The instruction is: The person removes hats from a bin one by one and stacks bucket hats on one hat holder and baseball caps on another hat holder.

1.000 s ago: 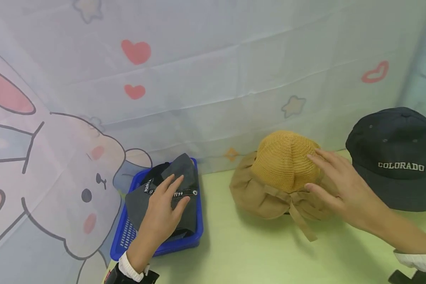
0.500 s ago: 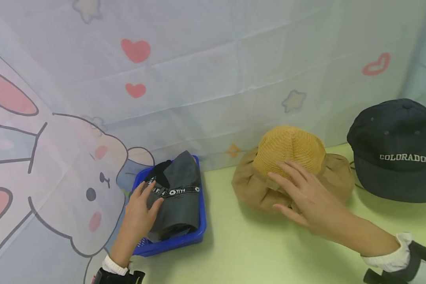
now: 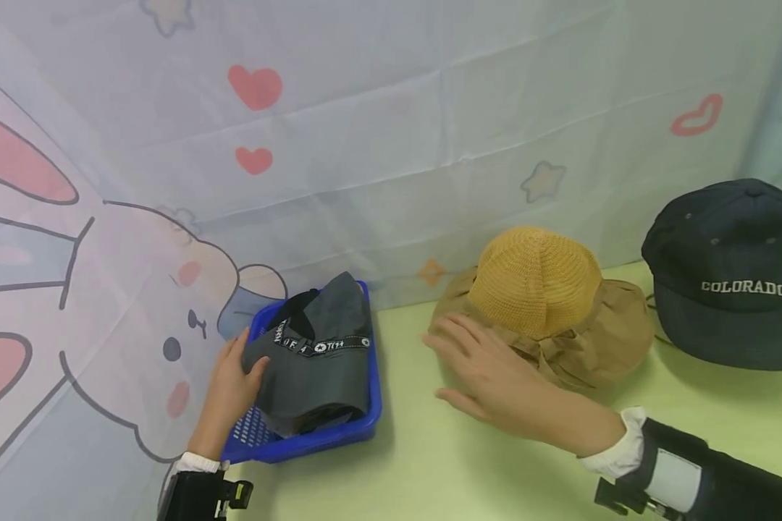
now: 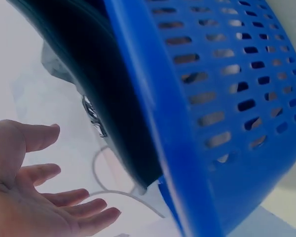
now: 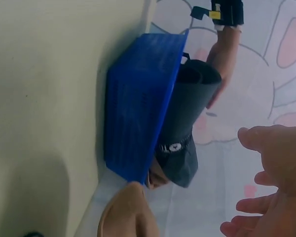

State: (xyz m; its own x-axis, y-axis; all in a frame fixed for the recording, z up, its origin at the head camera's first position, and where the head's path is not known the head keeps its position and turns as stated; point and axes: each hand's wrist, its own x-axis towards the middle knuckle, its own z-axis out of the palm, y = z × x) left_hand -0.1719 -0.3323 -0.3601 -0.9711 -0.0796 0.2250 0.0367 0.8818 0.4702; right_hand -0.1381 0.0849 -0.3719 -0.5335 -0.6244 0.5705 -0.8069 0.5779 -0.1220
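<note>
A folded dark grey hat [image 3: 322,376], its black band printed with white lettering, lies in a blue plastic basket [image 3: 376,391]. Fingers relaxed, my left hand [image 3: 231,380] is at the basket's left side by the hat; the left wrist view shows a gap between that hand [image 4: 44,192] and the blue rim. My right hand [image 3: 502,376] hovers with spread fingers, holding nothing, before the left front of a hat with a yellow knitted crown [image 3: 534,282] and a wide tan brim [image 3: 615,333]. It partly hides that brim.
A dark cap [image 3: 730,282] lettered COLORADO stands at the right, beside the tan brim. Behind everything hangs a pale printed cloth [image 3: 378,181] with hearts and a rabbit. Light green tabletop [image 3: 410,420] shows between basket and yellow hat.
My left hand has moved left, from over the grey hat to the basket's left side. My right hand has swept left across the front of the yellow hat.
</note>
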